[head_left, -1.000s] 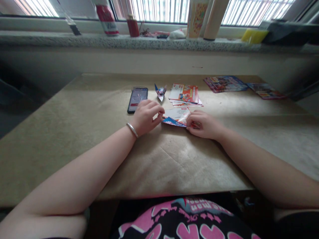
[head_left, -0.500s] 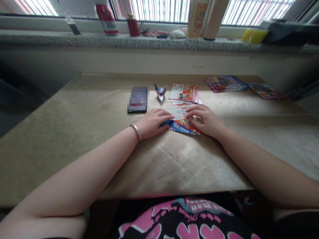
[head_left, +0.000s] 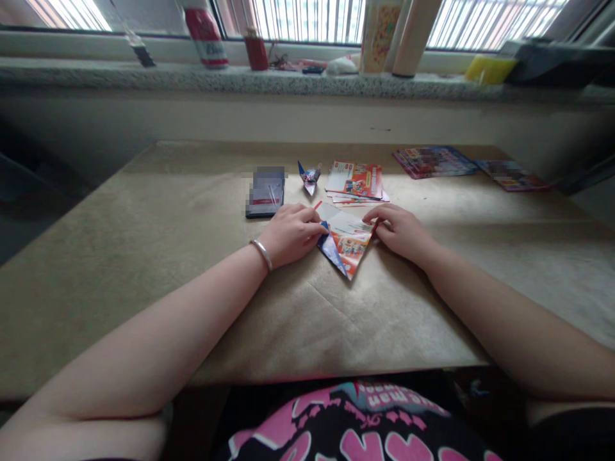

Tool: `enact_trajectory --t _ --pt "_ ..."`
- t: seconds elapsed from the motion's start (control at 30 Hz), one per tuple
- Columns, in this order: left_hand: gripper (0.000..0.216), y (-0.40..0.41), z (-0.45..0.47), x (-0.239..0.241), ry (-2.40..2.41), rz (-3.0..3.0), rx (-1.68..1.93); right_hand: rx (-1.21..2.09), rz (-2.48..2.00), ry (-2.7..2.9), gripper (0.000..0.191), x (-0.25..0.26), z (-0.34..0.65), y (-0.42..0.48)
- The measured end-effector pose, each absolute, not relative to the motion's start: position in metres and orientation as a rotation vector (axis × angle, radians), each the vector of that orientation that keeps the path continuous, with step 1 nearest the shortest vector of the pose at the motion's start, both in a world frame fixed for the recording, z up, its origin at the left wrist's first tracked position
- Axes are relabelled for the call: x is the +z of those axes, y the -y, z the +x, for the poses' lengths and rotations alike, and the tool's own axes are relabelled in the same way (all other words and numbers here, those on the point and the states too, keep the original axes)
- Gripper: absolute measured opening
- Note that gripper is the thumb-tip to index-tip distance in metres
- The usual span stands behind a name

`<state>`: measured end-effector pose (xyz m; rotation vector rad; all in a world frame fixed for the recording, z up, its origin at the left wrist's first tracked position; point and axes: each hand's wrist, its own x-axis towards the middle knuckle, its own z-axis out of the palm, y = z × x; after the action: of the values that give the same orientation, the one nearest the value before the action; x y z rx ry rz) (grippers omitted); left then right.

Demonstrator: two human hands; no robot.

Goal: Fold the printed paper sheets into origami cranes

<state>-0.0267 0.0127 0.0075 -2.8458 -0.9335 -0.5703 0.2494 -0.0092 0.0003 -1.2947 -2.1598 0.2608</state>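
Note:
A partly folded sheet of printed paper (head_left: pixel 353 246), white, orange and blue, lies on the table between my hands, one corner pointing toward me. On its left side a blue flap is folded over. My left hand (head_left: pixel 295 234), with a silver bangle at the wrist, pinches that left edge by the flap. At the right corner, my right hand (head_left: pixel 398 230) grips the paper between thumb and fingers. Just beyond the sheet sit a folded paper crane (head_left: pixel 310 178) and a stack of printed paper sheets (head_left: pixel 355 179).
A phone (head_left: pixel 266 192) lies beyond my left hand. Colourful booklets or cards (head_left: pixel 435 161) are spread at the far right of the table (head_left: pixel 144 256). On the granite windowsill (head_left: pixel 288 83) stand a pink bottle (head_left: pixel 205 35), a red container (head_left: pixel 256 51) and other items.
The paper has turned so its corner points toward me, and the blue flap sits at its left side. My right hand has shifted slightly right to the paper's right corner.

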Motion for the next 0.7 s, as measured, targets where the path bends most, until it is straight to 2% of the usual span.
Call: enact_trajectory --t 0.17,0.47,0.63,0.7 --pt "0.033 -0.01 -0.027 0.0098 1.059 -2.802 -0.475 0.299 -1.164 2.249 0.025 0.0027 0.2472 0.013" --pt "0.062 -0.0046 -0.0258 0.0094 1.18 -2.845 -0.255 0.333 -0.933 2.337 0.02 0.0069 0.2445 0.0159" --pt "0.056 -0.0047 -0.0253 0.0077 1.218 -2.85 -0.227 0.259 -0.88 2.41 0.013 0.0102 0.2452 0.0168" --pt "0.051 -0.0057 -0.0254 0.0076 1.222 -2.859 -0.232 0.232 -0.897 2.437 0.018 0.0104 0.2461 0.017"
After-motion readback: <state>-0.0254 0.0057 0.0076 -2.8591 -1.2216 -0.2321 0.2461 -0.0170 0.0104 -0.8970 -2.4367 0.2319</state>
